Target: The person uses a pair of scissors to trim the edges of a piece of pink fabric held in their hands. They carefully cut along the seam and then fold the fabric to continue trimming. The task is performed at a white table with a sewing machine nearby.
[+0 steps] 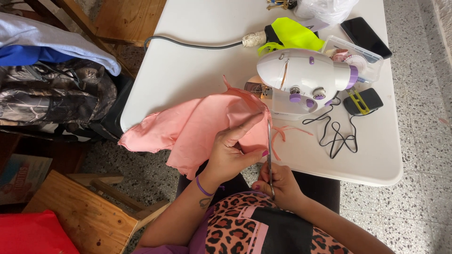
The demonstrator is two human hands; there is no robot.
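— Holding what, on the left?
— Left hand (pixel 229 149) closed on the edge of the pink fabric (pixel 188 128), pinching it near the scissors (pixel 270 155). Fabric draped over the near edge of the white desk (pixel 188 70), hanging partly off it.
— And on the right?
— Right hand (pixel 278 183) with a closed grip around the scissors' handles, blades pointing up along the fabric edge.
— Standing close by?
— Small white sewing machine (pixel 301 80) with purple knobs, just behind the fabric and touching it. Thin pink trimmings (pixel 287 134) lying beside the blades. Black cable (pixel 336 134) coiled to the right, near a black adapter (pixel 362 101) with a yellow-green clip on top.
— Further back?
— Neon yellow cloth (pixel 292 35), clear plastic box (pixel 353 57), dark phone (pixel 366 36), grey cord (pixel 193 44) running left.
— Off the desk?
— Camouflage bag (pixel 56 91) to the left, wooden stool (pixel 89 211) below.
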